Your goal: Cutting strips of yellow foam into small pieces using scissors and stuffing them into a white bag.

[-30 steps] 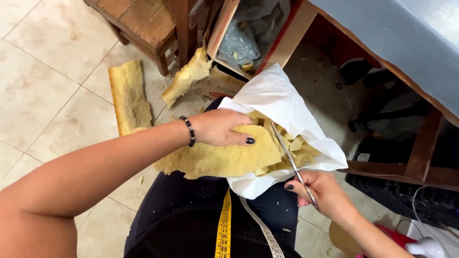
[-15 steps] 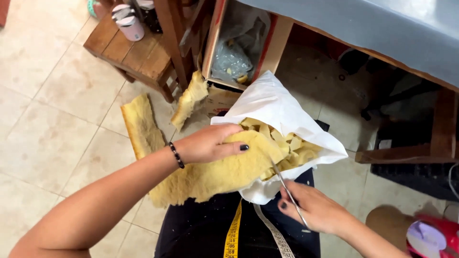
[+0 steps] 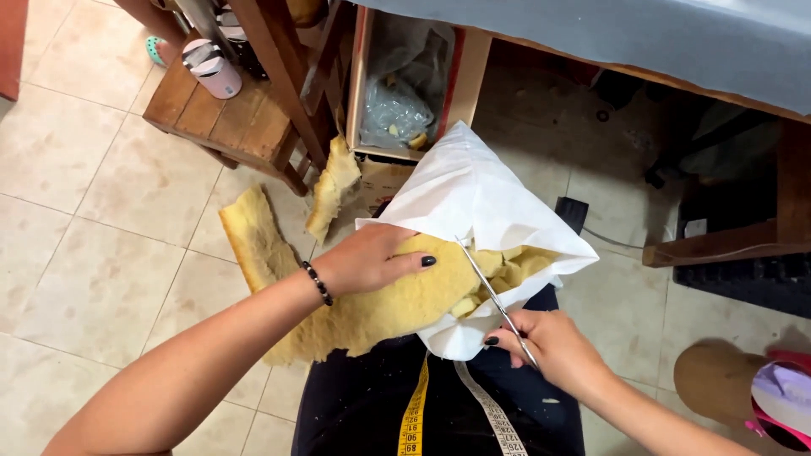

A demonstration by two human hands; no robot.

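A ragged sheet of yellow foam (image 3: 380, 304) lies across my lap, its end reaching into an open white bag (image 3: 473, 194). My left hand (image 3: 372, 257) presses flat on the foam and holds it by its top edge. My right hand (image 3: 545, 346) grips a pair of scissors (image 3: 494, 300) whose blades point up into the bag's mouth at the foam's edge. Several small cut foam pieces (image 3: 515, 266) sit inside the bag. A yellow measuring tape (image 3: 414, 418) hangs down over my dark clothing.
More foam strips (image 3: 253, 241) lie on the tiled floor, one leaning at a cardboard box (image 3: 410, 84) holding a plastic bag. A wooden stool (image 3: 228, 118) with a cup stands at upper left. A table with a grey cover (image 3: 642, 38) runs along the top right.
The view has tilted up and left, showing more of the stool and floor. My right hand with the scissors has worked further along the foam's edge at the bag; my left hand still holds the sheet.
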